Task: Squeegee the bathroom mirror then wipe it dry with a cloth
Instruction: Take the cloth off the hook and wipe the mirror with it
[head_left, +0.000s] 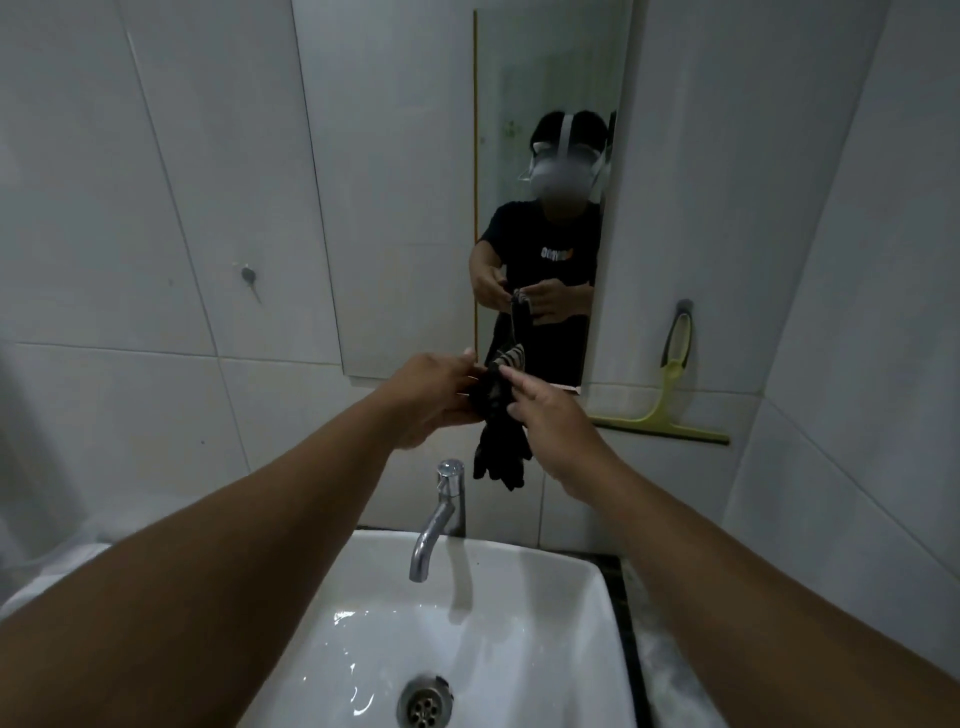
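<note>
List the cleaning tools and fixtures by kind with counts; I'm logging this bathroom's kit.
Cloth: 1
Squeegee: 1
Mirror: 1
Tap: 1
Sink: 1
Total: 5

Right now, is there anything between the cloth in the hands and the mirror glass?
Nothing visible. Both the left hand and right hand hold the dark cloth in front of the mirror; the squeegee hangs off to the right.
</note>
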